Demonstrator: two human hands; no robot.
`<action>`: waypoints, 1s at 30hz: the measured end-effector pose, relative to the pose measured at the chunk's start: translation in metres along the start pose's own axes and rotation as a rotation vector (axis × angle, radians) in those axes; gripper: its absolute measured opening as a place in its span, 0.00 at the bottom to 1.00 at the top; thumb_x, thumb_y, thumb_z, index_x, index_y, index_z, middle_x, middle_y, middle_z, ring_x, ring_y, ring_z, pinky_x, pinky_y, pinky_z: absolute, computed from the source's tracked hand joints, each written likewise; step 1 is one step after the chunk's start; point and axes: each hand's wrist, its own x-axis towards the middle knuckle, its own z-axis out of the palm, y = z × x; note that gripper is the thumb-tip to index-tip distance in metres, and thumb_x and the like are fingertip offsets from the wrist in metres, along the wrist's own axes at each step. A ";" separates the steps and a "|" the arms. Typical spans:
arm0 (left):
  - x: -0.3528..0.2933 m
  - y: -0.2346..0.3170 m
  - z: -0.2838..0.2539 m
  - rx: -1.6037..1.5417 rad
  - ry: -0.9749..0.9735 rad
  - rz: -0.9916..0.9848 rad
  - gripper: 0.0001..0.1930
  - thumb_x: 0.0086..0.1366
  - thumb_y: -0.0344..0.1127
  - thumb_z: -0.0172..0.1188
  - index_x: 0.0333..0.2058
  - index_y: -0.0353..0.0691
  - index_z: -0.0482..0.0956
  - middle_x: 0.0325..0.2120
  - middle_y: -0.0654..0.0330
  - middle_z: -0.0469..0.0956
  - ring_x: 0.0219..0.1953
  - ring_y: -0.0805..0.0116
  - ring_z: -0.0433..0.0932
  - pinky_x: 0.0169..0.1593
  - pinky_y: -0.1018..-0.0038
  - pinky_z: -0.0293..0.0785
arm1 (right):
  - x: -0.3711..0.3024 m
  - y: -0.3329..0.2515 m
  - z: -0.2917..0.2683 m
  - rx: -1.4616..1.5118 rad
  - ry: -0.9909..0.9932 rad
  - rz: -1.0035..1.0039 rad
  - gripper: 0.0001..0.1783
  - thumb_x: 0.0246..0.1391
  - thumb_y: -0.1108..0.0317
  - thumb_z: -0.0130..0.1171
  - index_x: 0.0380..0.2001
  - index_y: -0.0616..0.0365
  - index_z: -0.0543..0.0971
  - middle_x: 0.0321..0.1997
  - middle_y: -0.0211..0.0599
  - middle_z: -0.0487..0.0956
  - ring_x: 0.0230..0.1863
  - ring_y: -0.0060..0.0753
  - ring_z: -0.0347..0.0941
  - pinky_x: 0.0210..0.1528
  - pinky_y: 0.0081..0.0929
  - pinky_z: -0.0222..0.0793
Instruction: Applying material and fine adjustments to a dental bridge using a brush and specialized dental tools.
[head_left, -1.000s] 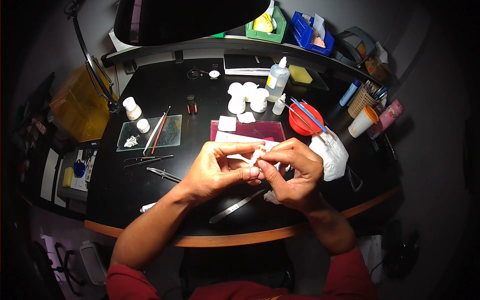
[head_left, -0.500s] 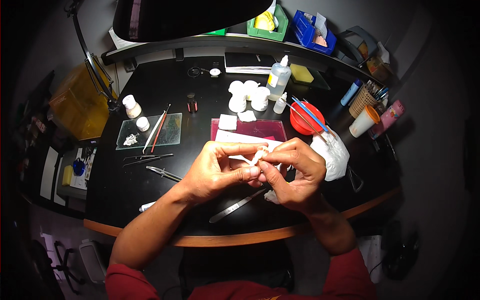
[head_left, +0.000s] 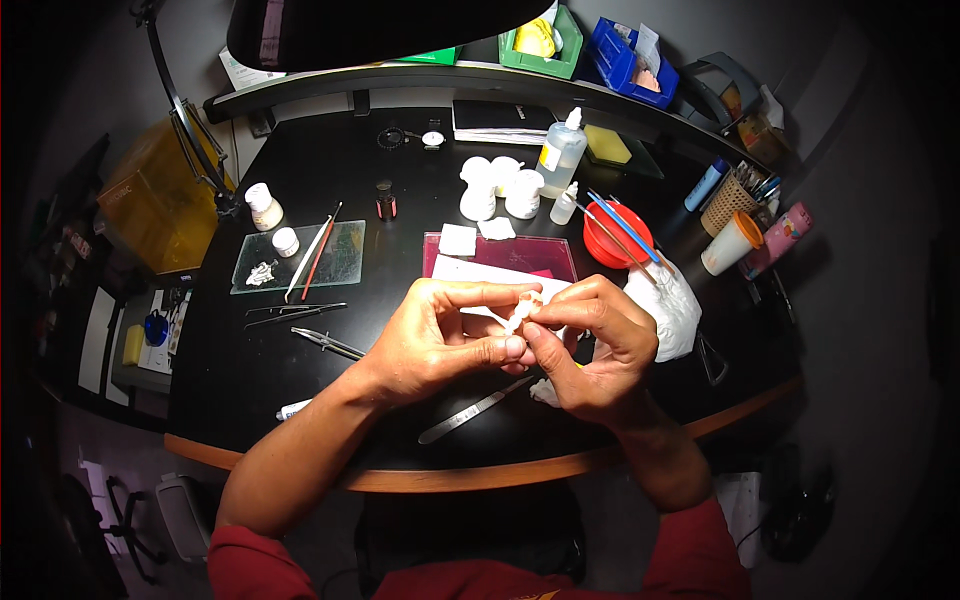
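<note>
A small, pale, bumpy piece point(head_left: 522, 315) is pinched between the fingertips of the left hand point(head_left: 435, 330) and the right hand point(head_left: 602, 345), on the near side of the magenta slab point(head_left: 550, 256). Nearer the person than the slab lies a slim metal tool point(head_left: 465, 415); beyond the slab stand white jars point(head_left: 478, 204), right of it a red bowl point(head_left: 598, 248), and left of it a glass plate point(head_left: 342, 266).

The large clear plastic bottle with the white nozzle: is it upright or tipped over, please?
Upright: the clear bottle stands on its base on the black table, its white nozzle at the top.
</note>
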 end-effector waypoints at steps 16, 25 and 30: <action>-0.001 0.001 0.001 -0.030 -0.013 -0.013 0.28 0.63 0.25 0.67 0.60 0.23 0.71 0.45 0.46 0.81 0.41 0.65 0.84 0.49 0.69 0.83 | 0.000 -0.002 -0.001 0.007 -0.035 0.005 0.09 0.49 0.83 0.67 0.34 0.63 0.81 0.31 0.39 0.80 0.29 0.21 0.76 0.25 0.16 0.67; -0.002 0.002 0.001 -0.029 0.000 -0.037 0.27 0.63 0.25 0.66 0.60 0.22 0.71 0.48 0.45 0.80 0.43 0.63 0.84 0.49 0.69 0.84 | 0.001 0.000 0.001 0.018 -0.013 -0.024 0.09 0.48 0.81 0.67 0.34 0.60 0.84 0.31 0.37 0.81 0.28 0.23 0.79 0.20 0.16 0.68; -0.001 -0.001 0.001 -0.048 -0.015 -0.019 0.27 0.63 0.25 0.67 0.60 0.23 0.71 0.48 0.45 0.80 0.43 0.63 0.84 0.49 0.69 0.84 | -0.001 -0.002 0.000 0.017 -0.018 0.010 0.09 0.48 0.81 0.67 0.34 0.61 0.84 0.31 0.37 0.81 0.28 0.23 0.79 0.20 0.16 0.67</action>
